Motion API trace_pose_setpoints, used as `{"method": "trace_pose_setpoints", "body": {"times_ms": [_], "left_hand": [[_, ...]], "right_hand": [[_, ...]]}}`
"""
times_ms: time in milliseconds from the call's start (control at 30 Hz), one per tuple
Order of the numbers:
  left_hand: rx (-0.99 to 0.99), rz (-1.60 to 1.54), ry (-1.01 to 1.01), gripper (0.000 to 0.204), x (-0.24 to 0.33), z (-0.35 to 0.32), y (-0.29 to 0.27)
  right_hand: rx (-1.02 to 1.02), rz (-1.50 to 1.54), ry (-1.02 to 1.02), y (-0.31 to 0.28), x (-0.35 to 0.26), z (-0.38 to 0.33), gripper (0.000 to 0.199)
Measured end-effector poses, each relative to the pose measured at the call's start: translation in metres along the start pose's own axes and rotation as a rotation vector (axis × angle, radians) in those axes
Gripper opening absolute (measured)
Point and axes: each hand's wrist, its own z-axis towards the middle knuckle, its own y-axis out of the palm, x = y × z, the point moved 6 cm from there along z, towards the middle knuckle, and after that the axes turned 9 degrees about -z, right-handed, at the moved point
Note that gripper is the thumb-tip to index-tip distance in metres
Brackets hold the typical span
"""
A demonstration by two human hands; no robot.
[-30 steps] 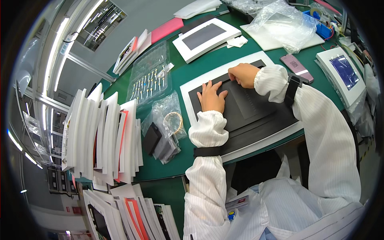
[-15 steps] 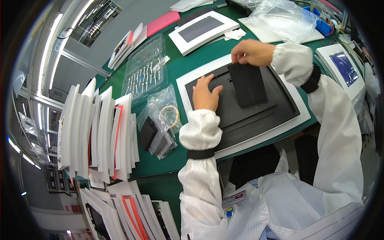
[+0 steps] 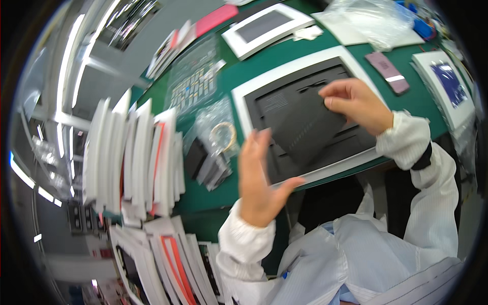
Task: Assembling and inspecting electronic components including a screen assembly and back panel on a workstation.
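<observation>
Boards (image 3: 137, 157) stood at nine o'clock from the white-bordered unit (image 3: 300, 84), a clear bag (image 3: 204, 119) nearer; the left hand (image 3: 258, 180), fingers spread, blocked seven; the right hand (image 3: 356, 104) pinched a black plate (image 3: 305, 129), hiding the middle; a phone (image 3: 387, 72) lay at two.

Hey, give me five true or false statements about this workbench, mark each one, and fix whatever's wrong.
1. The right hand holds a dark panel. True.
2. The left hand is clenched around the pink device. False: the hand is open, and the device lies on the green table.
3. The dark panel is over the white-bordered unit. True.
4. The blue screen is left of both hands. False: it is right of both.
5. Upright white boards stand left of the hands. True.
</observation>
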Motion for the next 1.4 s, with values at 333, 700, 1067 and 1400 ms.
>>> {"method": "trace_pose_setpoints", "body": {"times_ms": [333, 700, 1067, 1400], "left_hand": [[0.077, 0.218, -0.181, 0.078, -0.05, -0.007, -0.021], [0.22, 0.366, -0.518, 0.06, -0.2, -0.029, -0.098], [-0.021, 0.222, -0.534, 0.084, -0.199, -0.066, -0.098], [0.192, 0.239, -0.547, 0.059, -0.228, -0.085, -0.11]], "right_hand": [[-0.241, 0.154, -0.055, 0.094, -0.014, 0.024, 0.036], [-0.437, -0.469, -0.383, 0.178, -0.037, 0.047, 0.028], [-0.633, -0.605, -0.046, 0.274, -0.008, 0.067, 0.023], [-0.579, 0.309, 0.16, 0.233, -0.017, 0.073, 0.013]]}}
